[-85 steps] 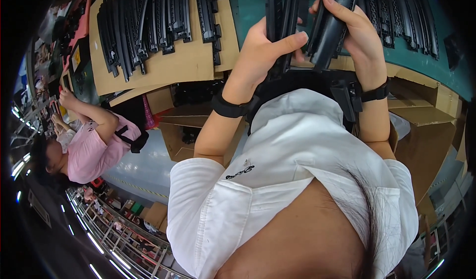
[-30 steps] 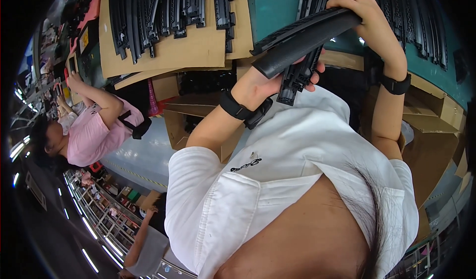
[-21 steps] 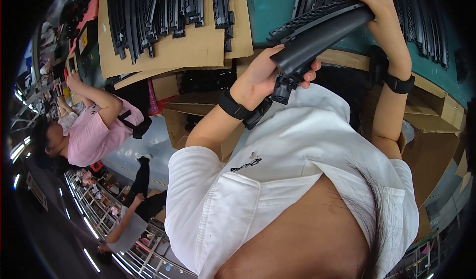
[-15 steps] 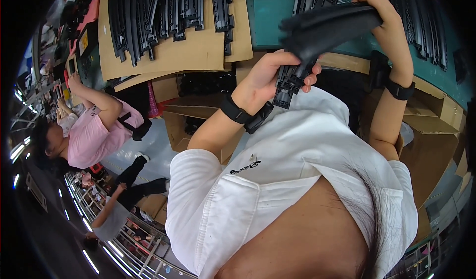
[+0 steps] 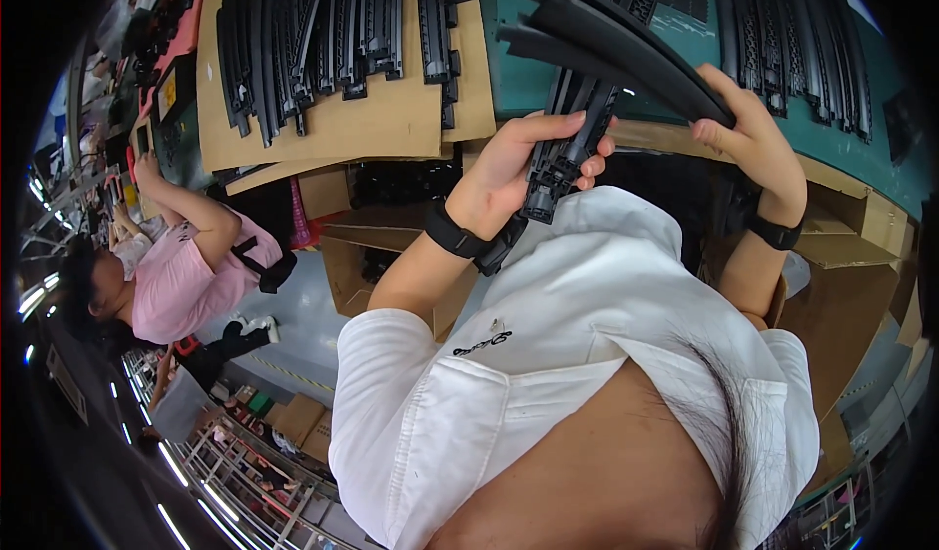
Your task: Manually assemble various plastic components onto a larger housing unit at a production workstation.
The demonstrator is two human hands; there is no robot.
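Observation:
My left hand [image 5: 518,154] is closed around a black ribbed plastic strip [image 5: 554,174], whose near end sticks out below my fingers, close to my white shirt. Out to the right, my right hand [image 5: 758,144] pinches the end of a smooth, curved black trim piece [image 5: 636,46] between thumb and fingers. That trim arcs up and leftward over the far part of the ribbed strip. At its left end the trim seems to split into two flaps. Whether trim and strip are joined cannot be seen.
Several black strips [image 5: 303,42] lie side by side on a cardboard sheet [image 5: 381,125] at the left. More black strips [image 5: 797,46] rest on the green table [image 5: 694,100] at the right. Open cardboard boxes [image 5: 841,301] stand below. A person in pink [image 5: 186,281] works at far left.
My right hand has moved down and slightly left, tilting the trim so its left end points up. The ribbed strip in my left hand has shifted slightly left.

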